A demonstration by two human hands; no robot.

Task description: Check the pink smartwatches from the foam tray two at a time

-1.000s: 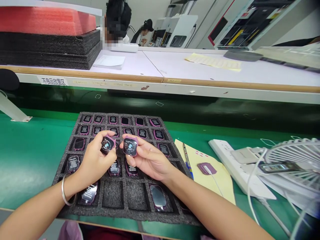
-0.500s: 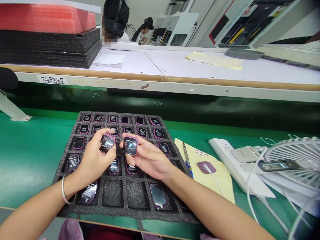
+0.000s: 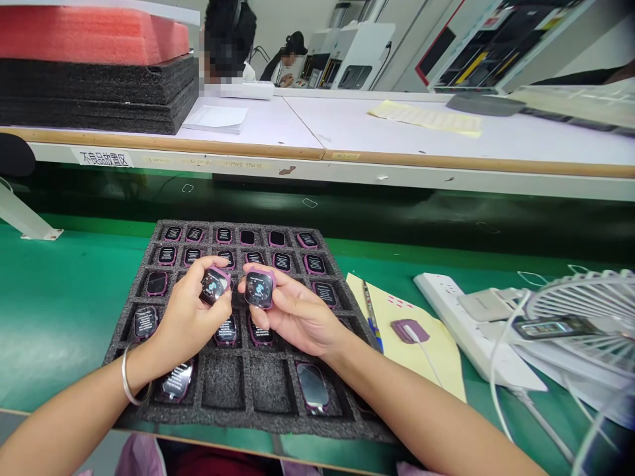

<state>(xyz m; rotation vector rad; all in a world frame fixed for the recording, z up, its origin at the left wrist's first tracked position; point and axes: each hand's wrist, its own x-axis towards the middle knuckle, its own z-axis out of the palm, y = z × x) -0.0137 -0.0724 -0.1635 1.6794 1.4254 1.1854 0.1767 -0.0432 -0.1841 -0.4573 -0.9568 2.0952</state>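
Observation:
My left hand (image 3: pixel 191 317) pinches a purple smartwatch body (image 3: pixel 213 284) with its screen lit and facing up. My right hand (image 3: pixel 292 314) grips a second purple watch body (image 3: pixel 258 289), also lit, just beside the first. Both hands hover over the middle of a black foam tray (image 3: pixel 233 390). The tray's pockets hold several more purple watch bodies (image 3: pixel 282 262); some front pockets are bare foam. A bangle circles my left wrist.
A yellow paper (image 3: pixel 436 350) with a pen (image 3: pixel 370 311) and a purple charger puck (image 3: pixel 409 330) lies right of the tray. A white power strip (image 3: pixel 449 311), cables and a fan (image 3: pixel 585 311) sit at the right. Foam sheets (image 3: pixel 94 86) are stacked on the far shelf; two people sit beyond.
Both hands stay in place over the tray with their watches; only slight shifts of the fingers and of the camera.

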